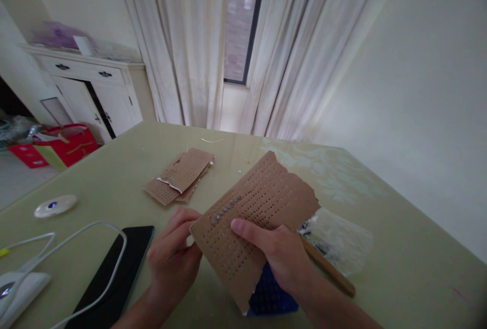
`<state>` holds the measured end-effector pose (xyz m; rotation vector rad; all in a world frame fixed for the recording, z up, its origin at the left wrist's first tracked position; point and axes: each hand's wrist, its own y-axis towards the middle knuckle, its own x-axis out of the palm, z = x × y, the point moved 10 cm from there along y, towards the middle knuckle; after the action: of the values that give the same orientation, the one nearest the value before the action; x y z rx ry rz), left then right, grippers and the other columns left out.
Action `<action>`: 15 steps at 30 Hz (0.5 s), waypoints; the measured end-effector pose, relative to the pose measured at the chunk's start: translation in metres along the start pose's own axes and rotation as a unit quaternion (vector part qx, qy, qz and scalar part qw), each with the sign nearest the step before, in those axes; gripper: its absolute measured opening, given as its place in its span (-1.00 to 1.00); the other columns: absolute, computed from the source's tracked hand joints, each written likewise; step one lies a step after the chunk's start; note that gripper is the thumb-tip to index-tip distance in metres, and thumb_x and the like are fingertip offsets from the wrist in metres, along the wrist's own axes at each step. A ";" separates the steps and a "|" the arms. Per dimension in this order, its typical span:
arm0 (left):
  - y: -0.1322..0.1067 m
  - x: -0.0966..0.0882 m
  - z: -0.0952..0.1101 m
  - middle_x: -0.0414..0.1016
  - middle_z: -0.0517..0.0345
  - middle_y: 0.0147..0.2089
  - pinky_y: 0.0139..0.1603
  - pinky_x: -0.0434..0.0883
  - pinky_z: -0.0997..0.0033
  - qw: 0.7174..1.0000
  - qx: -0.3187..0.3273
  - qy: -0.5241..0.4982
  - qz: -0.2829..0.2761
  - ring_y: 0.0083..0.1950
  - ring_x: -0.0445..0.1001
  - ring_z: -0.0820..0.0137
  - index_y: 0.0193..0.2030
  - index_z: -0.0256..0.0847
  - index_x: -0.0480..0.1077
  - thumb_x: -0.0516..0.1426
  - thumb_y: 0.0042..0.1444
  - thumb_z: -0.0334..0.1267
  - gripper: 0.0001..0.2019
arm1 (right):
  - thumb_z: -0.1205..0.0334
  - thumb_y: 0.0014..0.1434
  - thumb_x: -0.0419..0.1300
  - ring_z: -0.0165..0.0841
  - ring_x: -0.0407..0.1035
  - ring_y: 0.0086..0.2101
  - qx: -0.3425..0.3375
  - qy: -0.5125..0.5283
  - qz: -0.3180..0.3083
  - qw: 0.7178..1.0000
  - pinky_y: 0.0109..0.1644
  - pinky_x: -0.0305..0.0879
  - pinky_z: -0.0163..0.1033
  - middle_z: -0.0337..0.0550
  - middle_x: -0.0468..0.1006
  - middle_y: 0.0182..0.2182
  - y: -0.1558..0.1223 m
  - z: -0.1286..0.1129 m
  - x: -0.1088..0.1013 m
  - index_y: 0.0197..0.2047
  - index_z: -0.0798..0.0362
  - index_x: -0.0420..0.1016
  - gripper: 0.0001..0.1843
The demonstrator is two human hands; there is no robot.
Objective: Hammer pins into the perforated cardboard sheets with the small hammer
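A brown cardboard sheet [254,202] full of rows of small holes is tilted up over the table, its right edge ragged and torn. My right hand [281,253] grips it, thumb flat on the face and fingers underneath. Several small round grey heads [226,210] sit in a line in the holes near the thumb. At the sheet's left edge is my left hand [175,248], its fingers curled closed. The sheet hides those fingertips, so what they pinch cannot be made out. Below the sheet shows part of a blue gridded tray [272,293].
Perforated cardboard pieces [186,172] lie stacked behind my left hand. To the right are a wooden stick [331,270] and a clear plastic bag [342,240] with small dark bits. A black tablet-like slab [114,273], white cable [91,225] and white oval device [56,206] occupy the left.
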<state>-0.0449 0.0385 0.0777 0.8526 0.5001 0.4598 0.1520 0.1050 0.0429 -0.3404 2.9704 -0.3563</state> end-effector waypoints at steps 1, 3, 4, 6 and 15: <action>0.001 0.000 0.000 0.54 0.25 -0.33 -0.30 0.46 0.56 1.000 0.001 0.005 0.000 -0.37 0.53 0.49 -0.35 -0.16 0.52 0.28 0.26 -0.46 -0.82 | -0.18 -0.04 0.58 0.09 0.63 0.04 0.013 0.017 -0.021 1.000 0.22 0.53 0.15 0.00 0.79 -0.06 -0.001 0.002 0.006 -0.14 -0.01 0.81 -0.50; 0.002 0.001 0.002 0.54 0.25 -0.34 -0.31 0.46 0.56 1.000 0.003 0.017 -0.002 -0.39 0.52 0.50 -0.36 -0.16 0.52 0.28 0.26 -0.46 -0.82 | -0.14 -0.09 0.61 0.08 0.64 0.02 0.027 0.052 -0.043 0.997 0.17 0.56 0.11 -0.02 0.80 -0.06 -0.001 0.006 0.013 -0.13 -0.01 0.82 -0.48; 0.003 0.001 0.003 0.55 0.25 -0.35 -0.32 0.46 0.56 1.000 0.007 0.019 -0.002 -0.39 0.52 0.50 -0.36 -0.17 0.52 0.27 0.26 -0.47 -0.82 | -0.14 -0.10 0.62 0.07 0.64 0.03 0.029 0.062 -0.044 0.997 0.18 0.56 0.09 -0.04 0.80 -0.05 -0.001 0.008 0.014 -0.11 -0.02 0.82 -0.47; 0.003 0.000 0.008 0.55 0.24 -0.36 -0.34 0.45 0.55 1.000 0.019 0.016 0.003 -0.41 0.52 0.49 -0.37 -0.17 0.51 0.27 0.26 -0.48 -0.81 | -0.16 -0.08 0.62 0.06 0.63 0.05 0.029 0.061 -0.045 0.997 0.23 0.52 0.08 -0.05 0.79 -0.01 0.000 0.012 0.014 -0.08 -0.03 0.83 -0.45; 0.003 -0.010 0.017 0.58 0.25 -0.35 -0.26 0.50 0.52 0.997 0.059 0.005 0.047 -0.35 0.54 0.46 -0.35 -0.17 0.55 0.28 0.20 -0.56 -0.80 | -0.04 -0.12 0.65 0.03 0.65 0.04 0.048 0.128 -0.069 0.988 0.17 0.57 0.02 -0.08 0.80 -0.04 -0.006 0.006 0.025 -0.13 -0.03 0.84 -0.52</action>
<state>-0.0437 0.0244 0.0923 0.9915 0.5015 0.5239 0.1300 0.0919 0.0364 -0.5287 3.1718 -0.5981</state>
